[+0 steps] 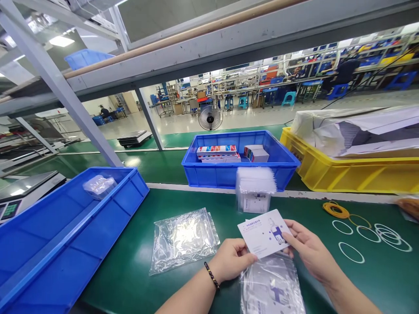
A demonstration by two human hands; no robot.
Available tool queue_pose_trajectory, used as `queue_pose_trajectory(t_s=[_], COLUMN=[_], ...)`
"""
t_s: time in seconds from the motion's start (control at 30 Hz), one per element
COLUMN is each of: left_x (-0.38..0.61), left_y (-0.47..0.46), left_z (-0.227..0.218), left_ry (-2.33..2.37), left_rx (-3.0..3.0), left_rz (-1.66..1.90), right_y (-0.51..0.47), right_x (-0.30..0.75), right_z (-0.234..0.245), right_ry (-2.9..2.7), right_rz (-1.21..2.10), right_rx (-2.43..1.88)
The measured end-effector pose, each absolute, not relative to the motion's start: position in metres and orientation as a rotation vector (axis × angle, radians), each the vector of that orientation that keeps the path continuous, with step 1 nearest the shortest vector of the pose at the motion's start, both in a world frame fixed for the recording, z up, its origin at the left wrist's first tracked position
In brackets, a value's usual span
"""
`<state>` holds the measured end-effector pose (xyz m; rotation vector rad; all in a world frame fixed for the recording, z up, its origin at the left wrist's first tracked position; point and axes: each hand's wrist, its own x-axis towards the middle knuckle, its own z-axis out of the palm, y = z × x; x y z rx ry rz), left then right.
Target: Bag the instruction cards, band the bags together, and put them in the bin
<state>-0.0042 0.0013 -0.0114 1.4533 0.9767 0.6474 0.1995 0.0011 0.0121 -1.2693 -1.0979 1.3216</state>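
A white printed card (262, 233) with a purple bottle-like picture is held tilted between both hands. My left hand (231, 260) pinches its lower left corner, thumb on the front. At its right edge, my right hand (306, 244) grips it with the thumb on top and fingers behind. Just below lies a clear plastic bag (273, 288) with a similar printed card showing through. Behind the card stands a stack of bagged cards (256, 189). Flat clear bags (185, 237) lie to the left of my left hand.
A blue bin (240, 170) with card stacks stands behind, beside a yellow bin (353, 174) holding wrapped sheets. A long blue bin (108, 213) at left holds a bagged bundle (100, 186). Yellow rubber bands (335, 209) and white bands (351, 252) lie right. A shelf beam (196, 48) crosses overhead.
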Motion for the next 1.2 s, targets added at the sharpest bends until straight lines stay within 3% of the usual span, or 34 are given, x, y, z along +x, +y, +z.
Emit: queue_pose_trajectory(t_s=[0.13,0.33,0.6,0.87,1.2], left_x=[-0.005,-0.006,-0.001,0.002,0.006], left_y=[-0.001,0.0,-0.003,-0.005,-0.004], left_z=[-0.004,0.0,-0.006,-0.015,-0.02], left_ry=[0.959,0.838,0.868,0.927,1.029], left_rx=[1.607,1.526,1.475,1.057,1.074], left_rz=[0.615,0.749,0.885,0.856,0.872], right_y=[0.002,0.0,-0.009,-0.012,-0.01], right_x=[0.202,0.209,0.192,0.189,0.187], right_z=[0.017,0.019,0.02,0.012,0.005], right_ry=[-1.025,-1.161,-1.875,-1.696,-1.534], right_rz=[1.172,1.24,1.522,1.477,1.48], right_rx=[-1.313,-1.36,-1.023,-1.107,-1.156])
